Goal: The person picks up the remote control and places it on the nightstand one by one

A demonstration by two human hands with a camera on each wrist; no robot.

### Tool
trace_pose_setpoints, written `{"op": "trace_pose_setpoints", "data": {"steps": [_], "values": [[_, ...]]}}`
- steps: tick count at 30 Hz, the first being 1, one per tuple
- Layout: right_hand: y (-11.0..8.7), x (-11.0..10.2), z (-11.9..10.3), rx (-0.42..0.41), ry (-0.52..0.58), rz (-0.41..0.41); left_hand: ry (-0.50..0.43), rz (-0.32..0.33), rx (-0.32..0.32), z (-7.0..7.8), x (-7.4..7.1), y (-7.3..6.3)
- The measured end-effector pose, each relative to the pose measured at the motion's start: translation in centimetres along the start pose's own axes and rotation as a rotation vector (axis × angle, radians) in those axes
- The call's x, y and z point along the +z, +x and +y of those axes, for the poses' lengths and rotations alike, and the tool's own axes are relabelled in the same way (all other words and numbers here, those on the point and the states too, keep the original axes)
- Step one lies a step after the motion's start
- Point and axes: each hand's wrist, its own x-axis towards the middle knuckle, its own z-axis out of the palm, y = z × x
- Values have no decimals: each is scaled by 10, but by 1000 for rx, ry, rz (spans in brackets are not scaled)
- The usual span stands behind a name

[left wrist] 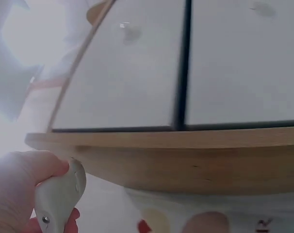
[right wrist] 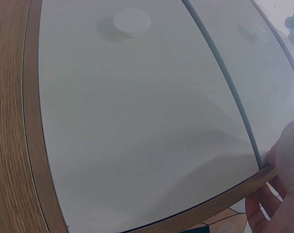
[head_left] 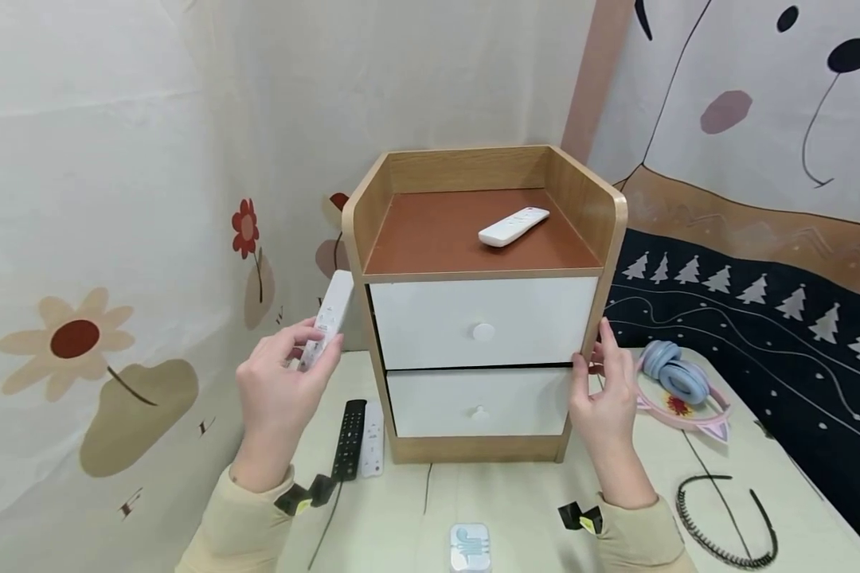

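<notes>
My left hand [head_left: 283,394] holds a white remote control [head_left: 333,306] upright, just left of a small two-drawer cabinet [head_left: 473,450]. In the left wrist view the end of this remote [left wrist: 58,196] shows between thumb and fingers, close to the cabinet's wooden side [left wrist: 161,167]. On the cabinet's brown top lies another white remote [head_left: 514,227]. With thumb on the front and fingers round the side, my right hand [head_left: 605,394] grips the cabinet's right edge [right wrist: 224,201]. Both white drawers, the upper drawer [head_left: 430,322] and the lower drawer [head_left: 437,406], are closed and have round knobs.
Left of the cabinet's base lie a black remote [head_left: 349,438] and a white remote [head_left: 373,442]. A clear earphone case [head_left: 470,547] sits at the front. On the right are blue headphones [head_left: 677,374] with a pink cat-ear band [head_left: 677,415] and a black spiral headband [head_left: 717,553].
</notes>
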Motion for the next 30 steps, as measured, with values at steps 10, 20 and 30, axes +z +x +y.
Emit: {"op": "trace_pose_setpoints", "data": {"steps": [10, 20, 30], "values": [[-1, 0, -1, 3, -3, 5, -282, 187, 74, 39, -13, 34], [0, -1, 2, 14, -8, 23, -226, 62, 354, 92, 4, 64], [-2, 1, 2, 7, 1, 21, 55, -180, 407, 123, 42, 89]]}}
